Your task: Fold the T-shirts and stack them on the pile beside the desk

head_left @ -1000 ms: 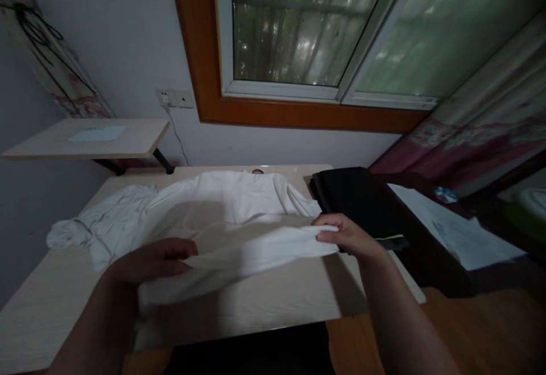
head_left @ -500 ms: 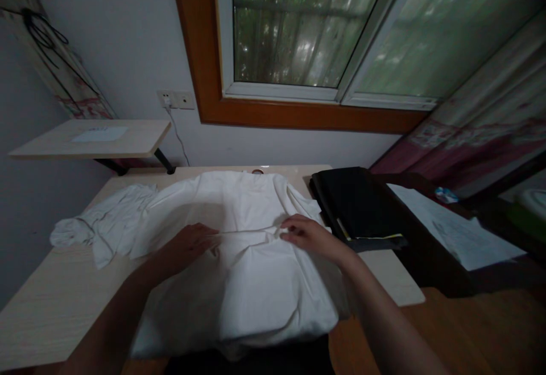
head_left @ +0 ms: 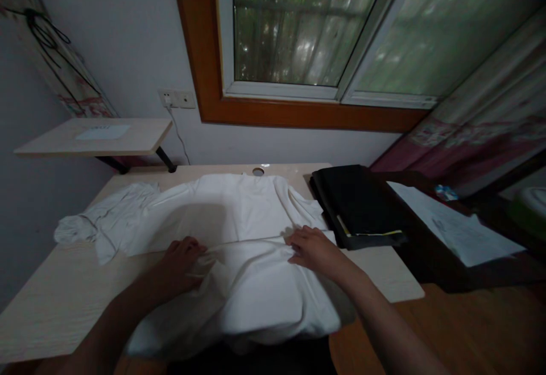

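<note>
A person's two bare hands grip a white garment spread over a pale desk, its near part draping past the desk's front edge. The left hand, over the middle of the desk and in shadow, has its fingers curled down and clamped on a fold of the cloth. The right hand, nearer the desk's right end, pinches the same fold between thumb and fingers, the fabric forming a ridge between the two. A crumpled white bundle lies toward the desk's left end, meeting the garment; whether it is a part of it cannot be told. At the desk's right end sits a flat black item with a yellow line along its near edge, close beside the garment. A round hole shows near the desk's back edge. Above the desk's back left corner, a raised shelf on dark supports bears a sheet of paper. Behind the desk, a wall socket and a wood-framed window look on; to its right, a larger sheet rests on a dark surface.
</note>
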Tool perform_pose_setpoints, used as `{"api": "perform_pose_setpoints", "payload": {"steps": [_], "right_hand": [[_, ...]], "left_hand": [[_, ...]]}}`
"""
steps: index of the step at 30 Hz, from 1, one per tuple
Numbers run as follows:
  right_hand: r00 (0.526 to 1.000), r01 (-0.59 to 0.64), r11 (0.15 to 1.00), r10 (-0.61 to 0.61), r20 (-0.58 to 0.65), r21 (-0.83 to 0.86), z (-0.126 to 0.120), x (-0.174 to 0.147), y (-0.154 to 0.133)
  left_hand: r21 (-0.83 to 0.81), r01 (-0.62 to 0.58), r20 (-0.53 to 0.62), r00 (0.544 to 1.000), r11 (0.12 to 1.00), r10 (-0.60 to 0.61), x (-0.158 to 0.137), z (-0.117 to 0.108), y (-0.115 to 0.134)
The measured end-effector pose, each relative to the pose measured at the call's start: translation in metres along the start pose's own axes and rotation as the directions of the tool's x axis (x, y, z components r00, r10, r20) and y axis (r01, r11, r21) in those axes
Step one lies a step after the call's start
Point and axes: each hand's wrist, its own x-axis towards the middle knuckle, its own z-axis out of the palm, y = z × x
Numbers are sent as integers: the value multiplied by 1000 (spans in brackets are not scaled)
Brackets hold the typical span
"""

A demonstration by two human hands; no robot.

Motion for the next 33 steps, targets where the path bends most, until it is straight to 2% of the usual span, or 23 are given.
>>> {"api": "perform_pose_setpoints", "payload": {"steps": [2,4,7,9,11,13,14,16,18,21,24,28,31,33], "right_hand": [[996,34,993,-44,82,117,-1,-8,-1],[973,26,966,-84,216,259,-2,-16,-3],[899,-132,900,-67,433,414,-6,-24,-8],[878,-199,852,-64,474,484,-10,-21,-12],[930,-132,843,-76,358,521,-13,-10,-14],[989,6,886,-74,128,464,-12,10,-15],[998,56,913,-63,6,404,-9,21,-14],[982,92,958,-42,-184,271,-1,46,-12],[961,113,979,-65,-269,169,9,69,-10],[950,57,997,-38,-310,52,20,94,-11],[947,18,1000,-23,-320,-18,25,103,-14],[942,31,999,-32,-333,-10,29,93,-19],[966,40,998,-25,-259,51,26,79,-22],[980,38,993,-14,-199,113,20,73,-21]], "left_hand": [[3,7,19,1000,1000,-7,-10,-2,6],[-45,11,83,997,999,-7,-19,-9,14],[-202,67,219,976,977,-21,-26,-22,24],[-279,109,249,968,954,-38,-23,-27,26],[-281,87,166,985,956,-41,-13,-26,24],[-203,15,9,1000,979,-13,3,-20,21],[-141,-20,-71,997,990,10,12,-17,19],[-14,-43,-183,982,999,40,31,-10,15],[92,-12,-254,966,996,36,48,-5,13],[197,81,-326,945,977,-12,63,-2,12],[242,148,-342,938,959,-58,64,-4,14],[260,238,-248,953,936,-174,51,-15,15],[228,284,-138,956,931,-258,42,-27,13],[195,296,-158,950,935,-268,42,-36,7]]}}
